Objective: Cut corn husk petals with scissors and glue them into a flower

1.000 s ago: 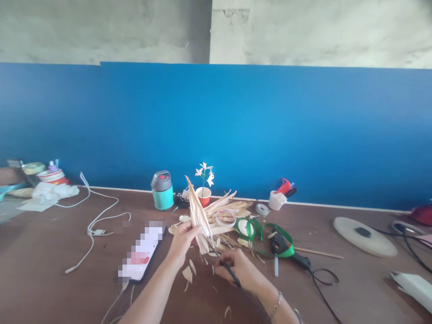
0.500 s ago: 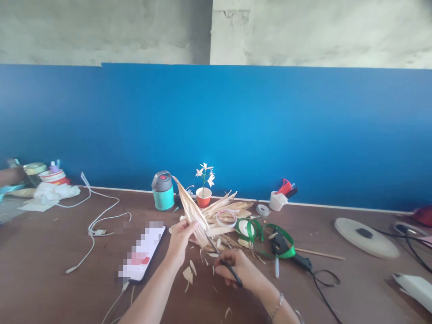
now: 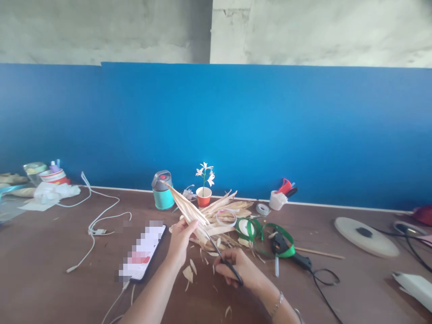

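Observation:
My left hand (image 3: pixel 179 240) is closed on a dried corn husk (image 3: pixel 187 207), whose pointed tip leans up and to the left over the brown table (image 3: pixel 50 265). My right hand (image 3: pixel 238 268) grips black-handled scissors (image 3: pixel 223 262); their blades reach up to the husk's lower end beside my left fingers. Small cut husk pieces (image 3: pixel 188 272) lie on the table under my hands. A pile of more husks (image 3: pixel 226 211) sits just behind.
A phone (image 3: pixel 143 249) lies left of my hands, with white cables (image 3: pixel 96 225) beyond. Behind stand a teal jar (image 3: pixel 162 191), a small paper flower in a red cup (image 3: pixel 204 189), green ribbon (image 3: pixel 263 229), a black glue gun (image 3: pixel 286 249), tape rolls (image 3: pixel 262 209) and a round disc (image 3: pixel 366 236).
The husk in my left hand has tilted leftward, from nearly upright to slanting. The scissors stayed at its lower end. A person's arm at the far left edge has gone from view.

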`<state>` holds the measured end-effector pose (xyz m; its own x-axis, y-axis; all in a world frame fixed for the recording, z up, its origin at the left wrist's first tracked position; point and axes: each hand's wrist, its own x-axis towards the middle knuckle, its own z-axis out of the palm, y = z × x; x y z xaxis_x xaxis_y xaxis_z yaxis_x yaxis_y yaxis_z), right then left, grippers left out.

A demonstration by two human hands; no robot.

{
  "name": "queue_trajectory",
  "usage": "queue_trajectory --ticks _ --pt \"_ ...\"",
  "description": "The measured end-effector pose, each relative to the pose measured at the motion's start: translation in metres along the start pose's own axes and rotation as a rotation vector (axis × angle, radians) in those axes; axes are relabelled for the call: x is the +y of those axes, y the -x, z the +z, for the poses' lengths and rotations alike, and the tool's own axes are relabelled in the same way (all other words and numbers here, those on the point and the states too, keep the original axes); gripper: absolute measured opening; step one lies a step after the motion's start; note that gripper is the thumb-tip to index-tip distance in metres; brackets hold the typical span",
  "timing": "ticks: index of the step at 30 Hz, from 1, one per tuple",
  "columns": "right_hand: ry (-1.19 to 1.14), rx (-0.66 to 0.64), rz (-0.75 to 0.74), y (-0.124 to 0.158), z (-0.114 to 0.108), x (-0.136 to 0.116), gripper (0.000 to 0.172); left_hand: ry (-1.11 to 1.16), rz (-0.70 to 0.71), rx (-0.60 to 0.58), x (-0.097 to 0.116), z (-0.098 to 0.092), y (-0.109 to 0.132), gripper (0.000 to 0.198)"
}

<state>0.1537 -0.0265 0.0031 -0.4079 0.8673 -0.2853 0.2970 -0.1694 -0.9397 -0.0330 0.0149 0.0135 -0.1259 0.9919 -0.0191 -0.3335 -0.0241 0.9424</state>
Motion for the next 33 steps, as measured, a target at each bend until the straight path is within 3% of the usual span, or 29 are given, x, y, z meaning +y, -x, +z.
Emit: queue_trajectory --ticks 13,33 --pt "-0.036 0.0 -0.015 0.0016 0.0008 -0.0025 0.018 -0.017 0.007 -0.045 0.0017 0.003 0.0043 0.028" --pt "-0.058 0.009 -0.02 -0.0011 0.0002 0.0018 0.023 0.061 -0.03 -0.109 0.0036 0.0072 0.0093 0.025"
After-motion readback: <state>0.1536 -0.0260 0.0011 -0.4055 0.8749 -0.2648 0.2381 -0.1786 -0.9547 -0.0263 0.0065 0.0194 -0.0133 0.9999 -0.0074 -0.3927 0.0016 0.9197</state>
